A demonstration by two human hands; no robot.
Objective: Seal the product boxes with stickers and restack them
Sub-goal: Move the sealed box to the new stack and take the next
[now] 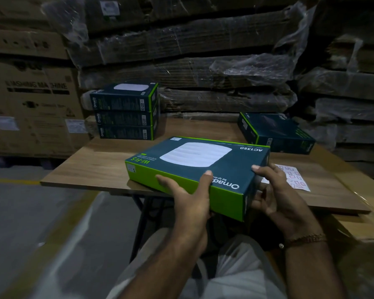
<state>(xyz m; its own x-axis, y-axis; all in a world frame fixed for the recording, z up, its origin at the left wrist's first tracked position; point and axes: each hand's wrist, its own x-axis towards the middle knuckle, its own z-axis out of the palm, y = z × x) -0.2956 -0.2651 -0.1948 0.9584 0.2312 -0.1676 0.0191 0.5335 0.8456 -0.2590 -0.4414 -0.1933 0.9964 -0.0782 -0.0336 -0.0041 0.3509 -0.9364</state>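
Wrapped cartons [203, 61] piled high fill the whole upper half of the frame, their plastic film torn and hanging in places, and at the left edge stands a brown carton printed with the words washing machine [30, 100]. Below them, across the middle of the frame, lies the wooden table [91, 165], its near edge running from the left centre down toward the right, with a dark leg showing under it at lower centre. At centre frame is the box [203, 169], dark teal on top with a white rounded device pictured on it and a bright green side facing the camera; its far part rests on the table and its near corner juts out past the table edge. The left hand [188, 197] grips the green side, thumb up on the top face and fingers spread along the side. The right hand [276, 195] holds the right end of the box, thumb on the top edge and fingers curled round the end flap. At upper left of centre, at the back of the table, stands a stack [125, 113] of three like boxes, squarely piled. At right of centre, also on the table, lies one more box, the single box [274, 132], well apart from the stack. Just right of the right hand, flat on the table, is a white sticker sheet [294, 178] with small red marks, partly hidden by that hand.
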